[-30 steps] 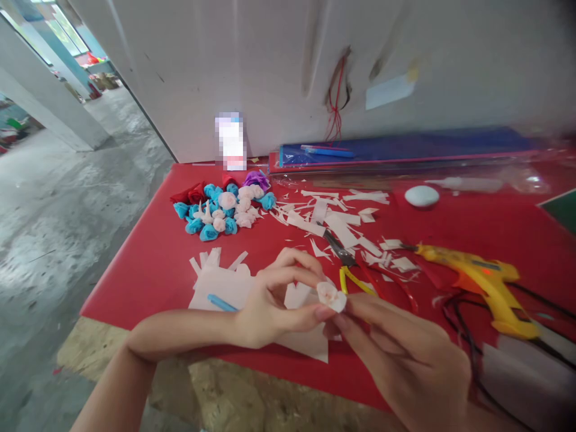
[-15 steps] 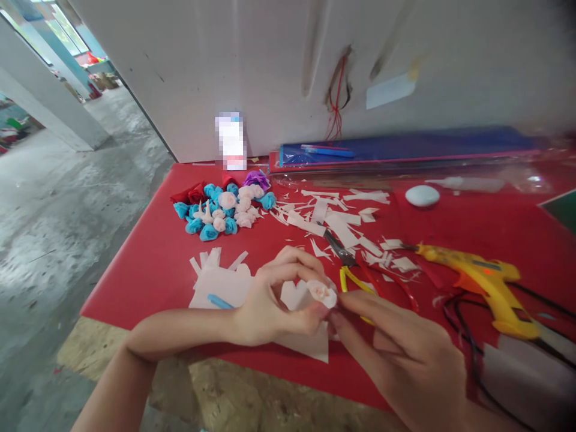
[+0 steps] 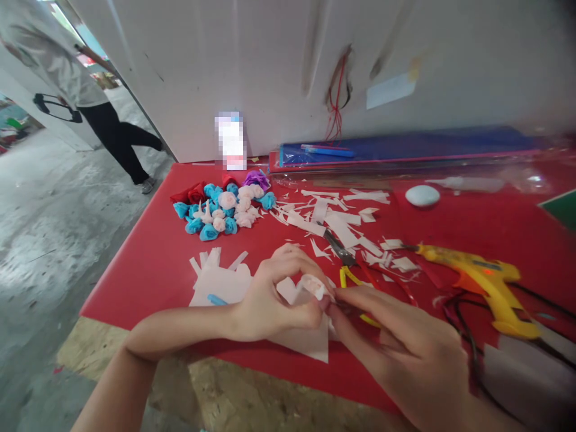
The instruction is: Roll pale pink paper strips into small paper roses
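Between my two hands is a small pale pink paper flower (image 3: 314, 287) with a rolled centre. My left hand (image 3: 281, 294) pinches it between thumb and fingers. From the right, my right hand (image 3: 396, 345) closes thumb and fingertips on the flower's edge. Below the hands lie pale paper sheets (image 3: 306, 343), with a blue pen (image 3: 217, 299) partly hidden by my left wrist. Just beyond my fingers, scissors (image 3: 339, 249) with red and yellow handles rest among white paper scraps (image 3: 344, 231).
Finished paper flowers (image 3: 220, 207) in blue, pink, red and purple sit at the back left. A yellow glue gun (image 3: 486, 282) with a black cable lies right. Behind are a white foam egg (image 3: 422, 195), a wrapped blue bundle (image 3: 405, 147) and a blurred phone (image 3: 231, 141). A person (image 3: 90, 90) walks at left.
The flower has turned and tilted a little in my fingers, and my right fingertips have shifted slightly up and left. A person carrying a dark-framed object has come into view at the left.
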Available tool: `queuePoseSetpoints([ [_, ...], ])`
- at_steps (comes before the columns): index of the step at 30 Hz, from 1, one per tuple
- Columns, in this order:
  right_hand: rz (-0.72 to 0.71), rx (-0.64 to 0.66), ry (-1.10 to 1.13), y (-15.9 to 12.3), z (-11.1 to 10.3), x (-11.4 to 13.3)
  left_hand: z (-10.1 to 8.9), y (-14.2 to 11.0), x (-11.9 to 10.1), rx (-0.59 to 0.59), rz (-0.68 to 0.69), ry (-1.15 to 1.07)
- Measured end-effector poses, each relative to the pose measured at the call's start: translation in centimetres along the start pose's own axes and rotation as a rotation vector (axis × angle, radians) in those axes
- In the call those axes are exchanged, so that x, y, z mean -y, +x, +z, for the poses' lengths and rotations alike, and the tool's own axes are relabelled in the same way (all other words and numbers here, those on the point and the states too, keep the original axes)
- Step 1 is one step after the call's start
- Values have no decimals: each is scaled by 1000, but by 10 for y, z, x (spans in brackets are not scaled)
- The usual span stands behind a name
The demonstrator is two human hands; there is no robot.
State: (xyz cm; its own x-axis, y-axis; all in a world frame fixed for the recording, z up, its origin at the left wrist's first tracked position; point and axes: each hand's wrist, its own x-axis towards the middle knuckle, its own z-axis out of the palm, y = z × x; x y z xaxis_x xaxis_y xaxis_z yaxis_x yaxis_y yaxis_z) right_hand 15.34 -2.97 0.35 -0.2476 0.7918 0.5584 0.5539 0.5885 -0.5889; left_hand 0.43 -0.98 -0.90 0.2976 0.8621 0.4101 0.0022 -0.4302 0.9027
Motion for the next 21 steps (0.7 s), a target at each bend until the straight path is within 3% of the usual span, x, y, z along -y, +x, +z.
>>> queuePoseSetpoints([
  [9,-86,-10,-99,-4,3,-3,0,2,0,-22,-43,85],
  [17,-198,33,-202,-9,7,-8,-4,8,-3,107,-24,191],
  [21,-333,102,-312,-12,3,-11,-9,12,-6,227,13,231],
])
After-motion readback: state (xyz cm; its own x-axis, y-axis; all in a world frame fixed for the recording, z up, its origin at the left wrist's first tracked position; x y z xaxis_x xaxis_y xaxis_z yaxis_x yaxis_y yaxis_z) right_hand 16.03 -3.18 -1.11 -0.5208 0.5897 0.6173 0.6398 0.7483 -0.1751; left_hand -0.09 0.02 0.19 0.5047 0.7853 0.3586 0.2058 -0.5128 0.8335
